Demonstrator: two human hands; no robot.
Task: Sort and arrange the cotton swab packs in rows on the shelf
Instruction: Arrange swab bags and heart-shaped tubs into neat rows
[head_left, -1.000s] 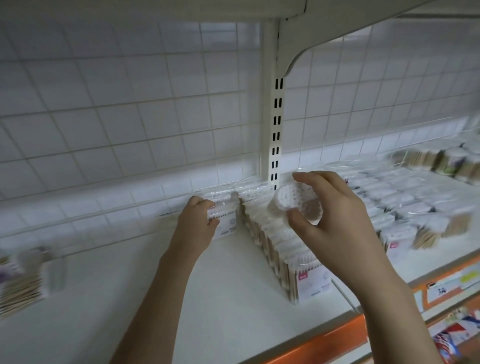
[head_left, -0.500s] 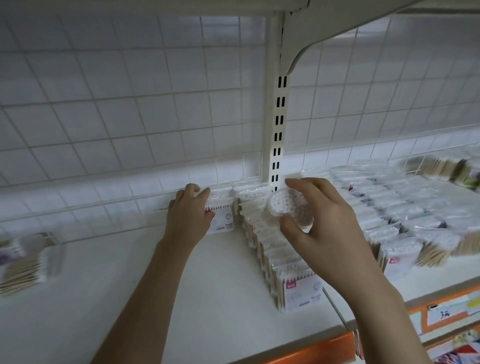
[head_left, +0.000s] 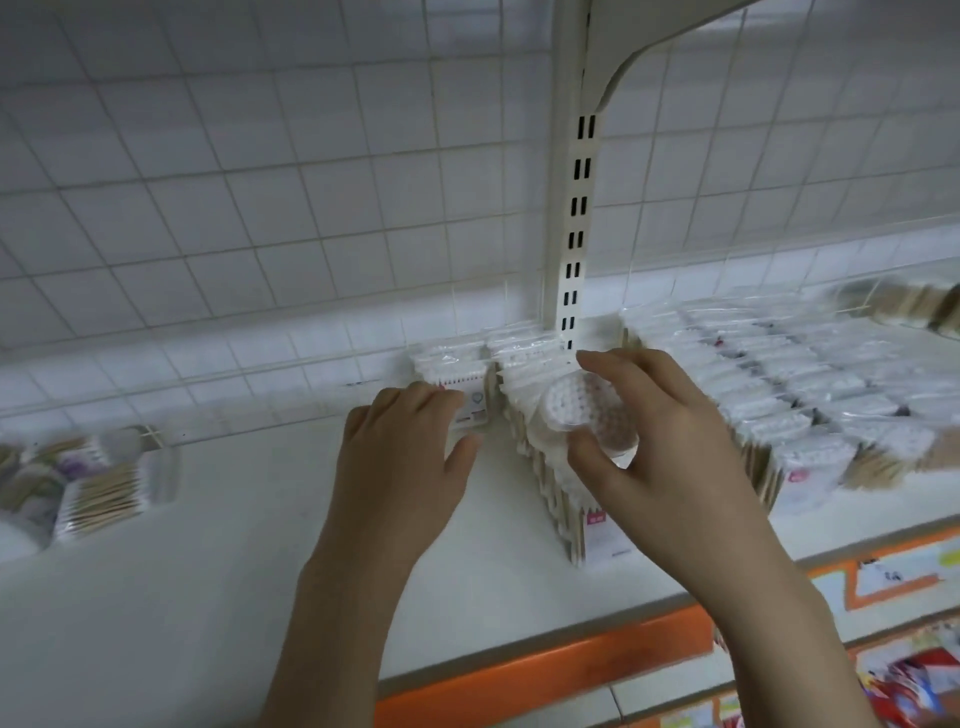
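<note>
Change: since the earlier frames the left hand (head_left: 400, 457) has drawn a little back from the wall toward the shelf's front, its fingers now spread over the pack rather than curled behind it; the right hand (head_left: 660, 441) keeps the same hold on the round tub.
Left hand: fingers fairly straight and spread, fingertips laid on the front face of the lone swab pack (head_left: 467, 384); thumb out to the right, off the pack. It presses or touches rather than grips.
Right hand: thumb below and forefinger above curl round the round clear tub of cotton swabs (head_left: 582, 415), which lies tilted with its white swab tips facing the camera.
Lone swab pack: upright against the wire-grid back wall (head_left: 260, 208), just left of the long row, with a narrow gap between them.
Long row of packs: a line of upright flat packs (head_left: 561, 499) runs from the wall toward the front lip, directly under the held tub; its front pack carries a pink label.
Packs at right: several more rows (head_left: 789, 395) fill the shelf to the right of the slotted upright post (head_left: 574, 208), blurred at the far end.
Packs at left: loose packs with wooden sticks (head_left: 98, 493) lie well apart at the left edge, blurred.
Shelf: white board (head_left: 208, 597) with an orange front strip (head_left: 545, 670).
</note>
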